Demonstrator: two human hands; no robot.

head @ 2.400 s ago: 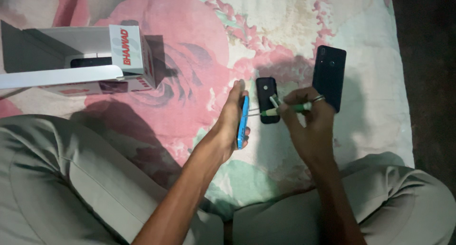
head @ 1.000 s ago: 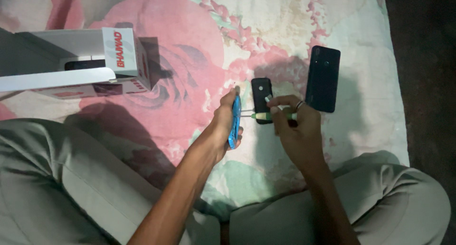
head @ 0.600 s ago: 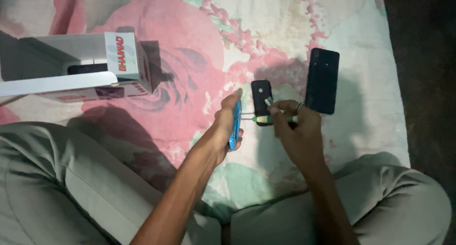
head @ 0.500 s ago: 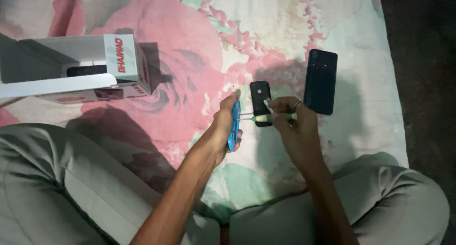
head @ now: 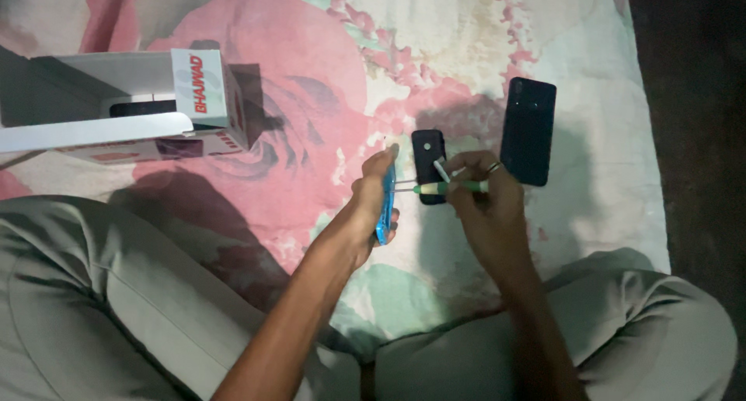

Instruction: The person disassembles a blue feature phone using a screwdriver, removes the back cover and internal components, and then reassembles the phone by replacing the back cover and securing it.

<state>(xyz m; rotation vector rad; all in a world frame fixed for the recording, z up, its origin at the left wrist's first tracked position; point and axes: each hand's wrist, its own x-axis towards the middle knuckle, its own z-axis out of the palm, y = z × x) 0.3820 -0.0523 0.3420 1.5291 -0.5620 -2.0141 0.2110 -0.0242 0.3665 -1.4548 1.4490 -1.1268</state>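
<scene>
My left hand (head: pixel 365 207) grips a thin blue phone-shaped piece (head: pixel 383 207), held on edge above the bedsheet. My right hand (head: pixel 482 207), with a ring on one finger, holds a small green-handled screwdriver (head: pixel 447 187) whose metal tip points left and meets the blue piece. A second thin white stick pokes up from the same hand. Just behind the tool lies a small black phone (head: pixel 429 162) flat on the sheet. A larger black phone (head: pixel 528 130) lies to its right.
An open white cardboard box (head: pixel 124 109) with red print stands at the left on the floral pink-and-green bedsheet (head: pixel 311 74). My crossed legs in grey trousers (head: pixel 93 292) fill the lower frame. A dark floor strip (head: pixel 699 98) borders the sheet at right.
My hands have stayed together with the screwdriver tip against the blue piece. The view has shifted slightly; earlier the tool was held a little higher and farther right.
</scene>
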